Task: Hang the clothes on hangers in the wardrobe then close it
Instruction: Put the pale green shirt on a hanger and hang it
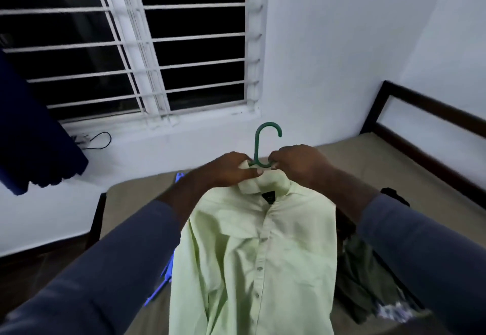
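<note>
A pale green button-up shirt point(252, 255) hangs in front of me on a green plastic hanger point(260, 142). Only the hanger's hook and neck show above the collar. My left hand point(231, 169) pinches the left side of the collar next to the hanger's neck. My right hand point(297, 163) grips the collar and the hanger's base on the right side. The wardrobe is out of view.
A bed point(368, 161) with a tan sheet and a dark wooden frame lies below the shirt. Dark and olive clothes point(368, 277) lie on it at the right, blue hangers point(163, 279) at the left. A barred window point(157, 45) is ahead, a dark blue curtain point(29, 135) at left.
</note>
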The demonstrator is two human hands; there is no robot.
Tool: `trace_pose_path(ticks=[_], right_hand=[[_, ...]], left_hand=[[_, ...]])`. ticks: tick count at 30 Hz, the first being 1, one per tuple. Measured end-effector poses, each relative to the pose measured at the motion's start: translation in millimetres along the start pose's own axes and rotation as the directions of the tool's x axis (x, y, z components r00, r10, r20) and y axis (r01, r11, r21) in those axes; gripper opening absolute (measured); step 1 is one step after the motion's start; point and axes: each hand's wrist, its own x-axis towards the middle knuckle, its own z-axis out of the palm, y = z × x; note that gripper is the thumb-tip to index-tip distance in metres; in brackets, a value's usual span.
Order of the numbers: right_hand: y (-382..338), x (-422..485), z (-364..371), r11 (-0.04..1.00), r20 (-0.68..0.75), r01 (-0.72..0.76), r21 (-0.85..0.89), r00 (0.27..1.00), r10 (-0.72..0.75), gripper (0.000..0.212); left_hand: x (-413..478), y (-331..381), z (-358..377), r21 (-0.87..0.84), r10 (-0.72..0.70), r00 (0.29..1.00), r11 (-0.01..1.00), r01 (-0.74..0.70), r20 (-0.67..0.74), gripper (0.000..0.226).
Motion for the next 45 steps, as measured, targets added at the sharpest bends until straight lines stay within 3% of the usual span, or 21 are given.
trace_pose_path(ticks=[4,8,9,11,13,15,17,19,21,24,25,28,29,33,37,39,40,41,43,44,45], right_hand=[[-5.6,-5.7,-47.1,1.000,-0.064,0.026,0.013,0.998,-0.025,0.023],[-0.6,-15.9,-81.6,0.974,-0.246,0.044,0.223,0.969,0.013,0.019],[1.8,-23.6,-87.2,0.957,-0.351,0.017,0.291,0.932,0.090,0.025],[4.4,-43.9,-93.1,0.896,-0.522,-0.103,0.431,0.782,0.341,0.043],[3.1,-69.0,-95.3,0.775,-0.483,-0.277,0.568,0.650,0.587,0.055],[5.4,-88.0,-91.0,0.717,-0.349,-0.410,0.564,0.668,0.657,0.051],[13.8,-96.9,-88.8,0.734,-0.289,-0.447,0.511,0.715,0.636,0.035],[22.5,-105.4,-103.9,0.779,-0.355,-0.403,0.480,0.723,0.593,0.033],[24.2,-113.4,-132.4,0.793,-0.432,-0.369,0.485,0.687,0.584,0.040],[19.4,-144.2,-164.8,0.774,-0.600,-0.148,0.615,0.549,0.582,0.044],[15.2,-156.9,-167.4,0.779,-0.618,-0.116,0.617,0.542,0.570,0.044],[-7.3,-185.0,-156.1,0.858,-0.462,-0.193,0.475,0.776,0.430,0.041],[-15.0,-191.6,-151.8,0.878,-0.441,-0.185,0.442,0.807,0.393,0.041],[-32.4,-204.3,-163.1,0.900,-0.515,-0.207,0.384,0.761,0.395,0.040],[-26.8,-214.0,-160.2,0.924,-0.266,-0.278,0.263,0.899,0.347,0.035],[-28.1,-225.7,-160.6,0.924,-0.207,-0.223,0.310,0.933,0.294,0.049],[-28.3,-233.9,-165.5,0.910,-0.263,-0.176,0.375,0.921,0.287,0.057],[-26.3,-241.0,-172.2,0.890,-0.397,-0.125,0.438,0.861,0.317,0.063],[-13.1,-247.8,-191.6,0.859,-0.673,-0.051,0.510,0.598,0.435,0.061],[-2.5,-247.5,-200.3,0.836,-0.694,-0.054,0.546,0.530,0.488,0.051],[7.2,-246.8,-207.8,0.810,-0.641,-0.100,0.578,0.559,0.526,0.039]], left_hand=[[-8.9,37.2,-20.7,-0.214,-0.001,1.000,0.977,0.001,0.000,0.039],[-17.7,78.8,-49.6,-0.299,0.149,0.984,0.939,-0.171,-0.095,0.017],[-19.6,90.6,-53.3,-0.277,0.177,0.972,0.936,-0.215,-0.155,0.014],[-22.7,110.5,-59.0,-0.226,0.204,0.945,0.938,-0.264,-0.255,0.010],[-28.8,129.1,-66.5,-0.210,0.223,0.922,0.931,-0.298,-0.318,0.010],[-36.4,147.1,-76.2,-0.232,0.229,0.912,0.920,-0.317,-0.339,0.012],[-43.6,165.3,-84.7,-0.240,0.234,0.923,0.919,-0.312,-0.305,0.011],[-49.4,183.0,-86.3,-0.206,0.243,0.939,0.933,-0.295,-0.242,0.008],[-52.4,195.9,-82.3,-0.152,0.233,0.954,0.953,-0.262,-0.188,0.007],[-57.7,212.3,-70.9,-0.191,0.227,0.932,0.939,-0.287,-0.284,0.011],[-60.5,218.1,-68.8,-0.225,0.226,0.911,0.922,-0.314,-0.346,0.013],[-67.2,232.6,-62.3,-0.273,0.197,0.866,0.896,-0.349,-0.460,0.023],[-70.4,237.7,-57.6,-0.256,0.215,0.865,0.898,-0.358,-0.454,0.027],[-82.8,259.9,-27.8,-0.135,0.301,0.869,0.916,-0.378,-0.392,0.034],[-94.1,286.6,-19.8,-0.095,0.271,0.839,0.930,-0.354,-0.472,0.050],[-96.3,292.2,-19.7,-0.050,0.264,0.830,0.943,-0.330,-0.492,0.056],[-97.0,294.0,-18.8,-0.033,0.270,0.822,0.944,-0.329,-0.501,0.057],[-97.9,295.4,-17.9,-0.020,0.280,0.810,0.941,-0.338,-0.515,0.057],[-101.1,298.1,-18.9,0.001,0.309,0.784,0.930,-0.367,-0.538,0.058],[-103.1,299.1,-20.6,0.006,0.319,0.776,0.926,-0.376,-0.545,0.058],[-104.5,299.8,-23.5,0.008,0.326,0.771,0.923,-0.384,-0.547,0.058]])
